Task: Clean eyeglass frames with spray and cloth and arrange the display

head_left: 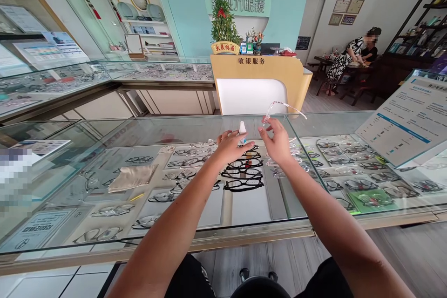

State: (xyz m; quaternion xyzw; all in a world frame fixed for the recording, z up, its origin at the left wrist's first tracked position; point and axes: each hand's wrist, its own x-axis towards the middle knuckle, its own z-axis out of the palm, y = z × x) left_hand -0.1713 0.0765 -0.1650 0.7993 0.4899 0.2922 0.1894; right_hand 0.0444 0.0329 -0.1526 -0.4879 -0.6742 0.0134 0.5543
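Observation:
Raised over the glass counter (pixel 167 131), my right hand (pixel 277 141) pinches a pair of clear-framed glasses (pixel 268 111), one temple arm pointing out to the right. My left hand (pixel 230 147) is beside a small white-capped bottle (pixel 242 128), its fingers spread behind and around the bottle's lower part. Whether the fingers touch the bottle is hard to tell. Under the glass, a column of black-framed glasses (pixel 243 183) lies below and between my hands. A beige cloth (pixel 132 177) rests on the counter to the left.
A yellow strip (pixel 137 197) lies near the cloth. A large printed sign (pixel 407 114) stands on the counter at right. Beyond the counter is a wooden reception desk (pixel 213 72) with a plant. Two people are at a table (pixel 352 66) in the back right.

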